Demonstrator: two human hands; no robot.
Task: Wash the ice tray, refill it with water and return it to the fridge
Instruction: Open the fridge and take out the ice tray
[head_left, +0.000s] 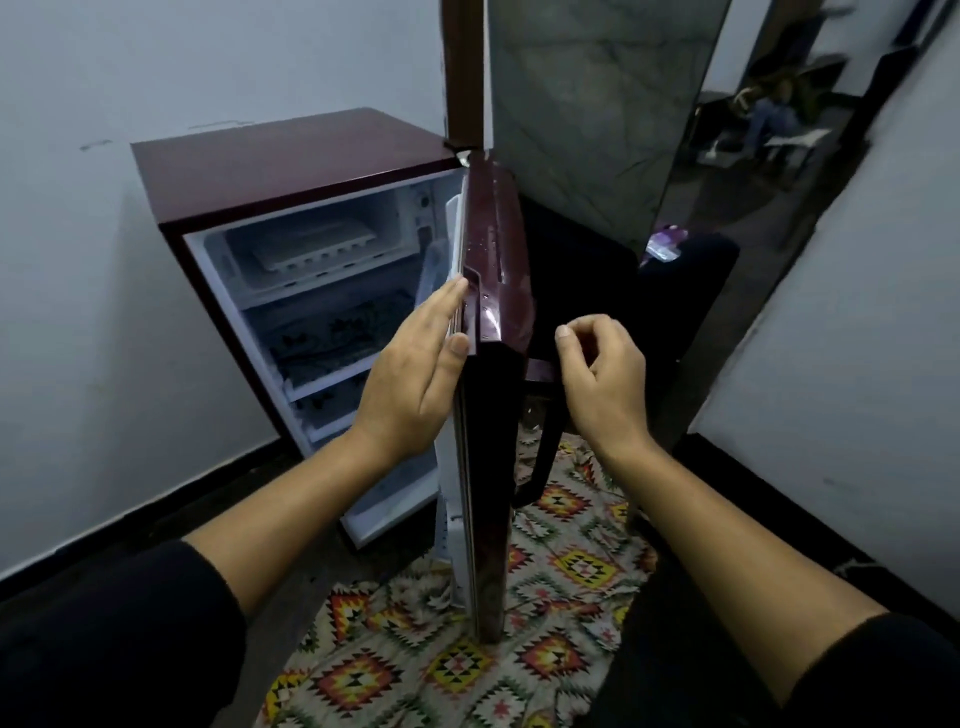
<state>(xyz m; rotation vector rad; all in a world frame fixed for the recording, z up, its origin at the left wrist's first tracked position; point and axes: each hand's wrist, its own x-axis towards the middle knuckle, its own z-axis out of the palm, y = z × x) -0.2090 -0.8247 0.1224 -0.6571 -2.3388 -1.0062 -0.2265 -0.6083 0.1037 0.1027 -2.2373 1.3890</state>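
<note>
Door swung wide, edge-on; tray in top compartment; left hand flat, straight-fingered on door's inner edge; right hand curled, empty.

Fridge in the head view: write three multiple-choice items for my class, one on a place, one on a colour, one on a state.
1. Where is the ice tray?
A. On the floor
B. In the fridge's top compartment
C. On top of the fridge

2. What colour is the outside of the fridge?
A. Dark red
B. White
C. Green

3. How is the door?
A. Shut
B. Open
C. Taken off

Answers:
1 B: the white tray lies inside the top compartment.
2 A: the top and the door are both dark red.
3 B: the door stands wide open and the shelves show, with the left hand flat against its edge.
</note>
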